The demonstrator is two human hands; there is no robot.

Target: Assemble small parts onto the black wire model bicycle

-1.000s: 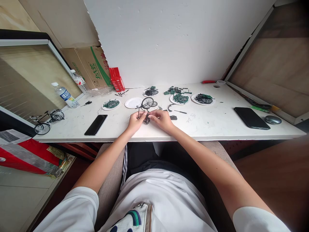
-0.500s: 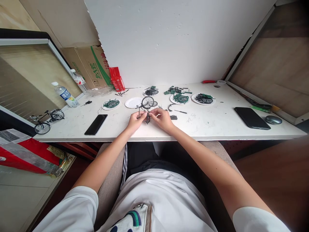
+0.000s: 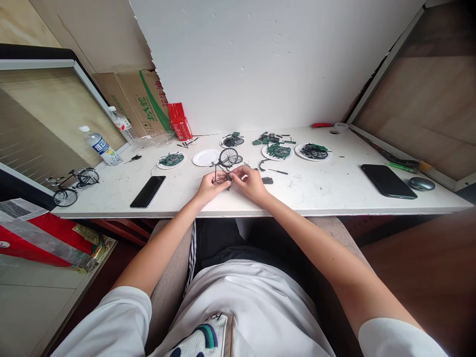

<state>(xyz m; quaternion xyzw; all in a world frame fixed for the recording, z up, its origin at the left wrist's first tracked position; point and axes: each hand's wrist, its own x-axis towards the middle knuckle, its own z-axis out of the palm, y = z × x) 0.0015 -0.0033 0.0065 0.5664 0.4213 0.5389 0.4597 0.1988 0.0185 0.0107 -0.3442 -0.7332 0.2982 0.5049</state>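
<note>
A dark model bicycle (image 3: 228, 157), only partly put together, is held between my hands near the table's front edge. Its spoked wheel points away from me, and the near end is mostly covered by my fingers. My left hand (image 3: 212, 186) is closed on the bicycle's frame from the left. On the other side my right hand (image 3: 248, 180) pinches the same model, thumb and fingertips close to the left thumb. Just past the hands lies a bare white paper plate (image 3: 204, 158). A flat dark piece (image 3: 267, 180) rests right of my right hand.
Paper plates of green and black bicycle parts (image 3: 278, 151) line the back. A finished model bicycle (image 3: 74, 185) stands far left. One phone (image 3: 148, 192) lies left, another phone (image 3: 388, 181) right beside a mouse (image 3: 421, 184). Bottles (image 3: 100, 146) and a red box (image 3: 180, 122) stand back left.
My left hand has shifted its grip, its thumb now lower across the model's near end. The model has turned slightly, and its wheel sits a little further right. My right hand has barely moved.
</note>
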